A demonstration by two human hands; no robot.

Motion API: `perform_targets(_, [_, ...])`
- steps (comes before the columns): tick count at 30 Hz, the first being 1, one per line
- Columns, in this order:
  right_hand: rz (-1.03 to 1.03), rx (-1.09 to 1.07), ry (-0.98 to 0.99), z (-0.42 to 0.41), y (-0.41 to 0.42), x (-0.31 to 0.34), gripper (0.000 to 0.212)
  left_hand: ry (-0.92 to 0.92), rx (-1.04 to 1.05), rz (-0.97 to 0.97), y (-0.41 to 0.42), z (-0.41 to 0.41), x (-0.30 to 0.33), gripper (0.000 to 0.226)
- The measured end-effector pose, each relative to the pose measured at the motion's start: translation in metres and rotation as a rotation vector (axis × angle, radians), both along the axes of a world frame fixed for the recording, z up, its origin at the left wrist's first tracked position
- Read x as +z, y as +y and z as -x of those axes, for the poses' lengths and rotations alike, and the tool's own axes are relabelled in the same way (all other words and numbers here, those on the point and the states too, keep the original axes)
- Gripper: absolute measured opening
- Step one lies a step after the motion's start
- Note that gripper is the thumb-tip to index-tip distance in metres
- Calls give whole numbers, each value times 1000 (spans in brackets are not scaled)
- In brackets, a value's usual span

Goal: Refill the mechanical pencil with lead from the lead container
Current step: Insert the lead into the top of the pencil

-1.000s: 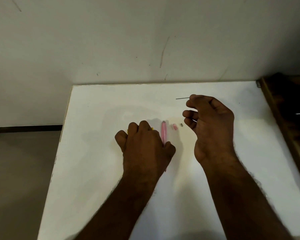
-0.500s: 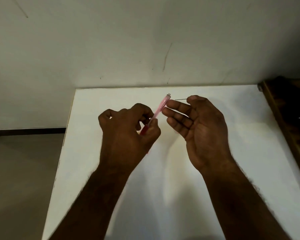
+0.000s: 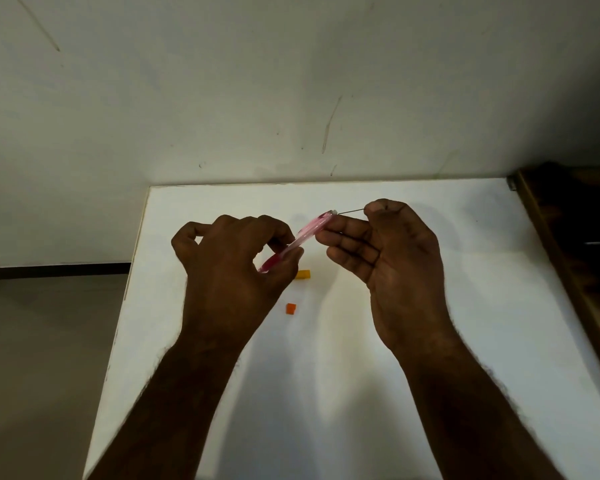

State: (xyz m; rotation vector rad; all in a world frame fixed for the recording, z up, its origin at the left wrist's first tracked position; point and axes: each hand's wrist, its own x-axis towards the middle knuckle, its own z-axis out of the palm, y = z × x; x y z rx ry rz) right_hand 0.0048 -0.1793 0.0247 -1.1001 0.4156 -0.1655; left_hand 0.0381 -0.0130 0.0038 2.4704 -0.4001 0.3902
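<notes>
1. Here the pink mechanical pencil (image 3: 303, 235) is held aloft over the white desk (image 3: 326, 393), pinched low on its barrel by the left hand (image 3: 236, 268), with the darker red grip end tucked under the thumb and the open rear end tilted up and to the right.
2. A single lead (image 3: 351, 212) is pinched between thumb and forefinger of the right hand (image 3: 392, 268), the other fingers being spread loosely just beside the pencil's upper end; its free tip is brought right up to the rear opening, though whether it has entered cannot be told.
3. The lead is judged to be almost weightless, stiff yet very brittle: it is best gripped lightly and close to the feeding end, so that little unsupported length is left to bend and snap.
4. Sideways pressure is to be avoided; the lead should be kept in line with the barrel and allowed to slide in rather than be forced.
5. The pencil is judged light and rigid, its smooth plastic barrel a little slippery, so a firm pinch near the grip section is sensible, and steadiness is gained if the barrel is braced by a second finger.
6. A yellow-orange piece (image 3: 302, 274), likely the lead container, lies on the desk partly behind the left hand, and a small orange piece (image 3: 291, 309), perhaps its cap, lies near it.
</notes>
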Motion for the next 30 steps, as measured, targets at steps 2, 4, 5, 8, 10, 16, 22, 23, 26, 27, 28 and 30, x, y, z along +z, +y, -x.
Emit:
perform_targets(2, [25, -4, 2, 0, 1, 1, 16, -6, -2, -2, 0, 0, 0, 11])
perform_targets(4, [36, -9, 2, 0, 1, 1, 16, -12, -5, -1, 0, 1, 0, 11])
perform_targets(5, [38, -13, 3, 0, 1, 2, 17, -15, -7, -3, 0, 1, 0, 10])
perform_targets(8, [53, -19, 11, 0, 1, 3, 16, -21, -9, -9, 1, 1, 0, 10])
perform_targets(10, [71, -19, 15, 0, 1, 3, 15, -31, -12, -10, 2, 0, 0, 10])
perform_targets(16, [129, -23, 28, -1, 1, 3, 13, -63, -13, -18, 4, 0, -1, 10])
perform_targets(22, [162, -28, 41, -1, 1, 2, 12, -113, -25, -38, 5, -2, -2, 10])
perform_targets(23, [159, -30, 45, -1, 1, 2, 12, -121, -24, -39, 5, -3, -2, 10])
perform_targets(26, [165, -29, 64, -1, 1, 1, 11, -125, -22, -37, 6, -4, -3, 13])
perform_targets(27, [171, -25, 74, -1, 2, 0, 11, -124, -22, -34, 6, -4, -3, 13])
perform_targets(28, [174, -19, 85, 0, 2, -1, 11, -123, -23, -28, 7, -4, -3, 14])
perform_targets(30, [166, -4, 105, 0, 3, -2, 12, -119, -25, -21, 6, -4, -3, 15])
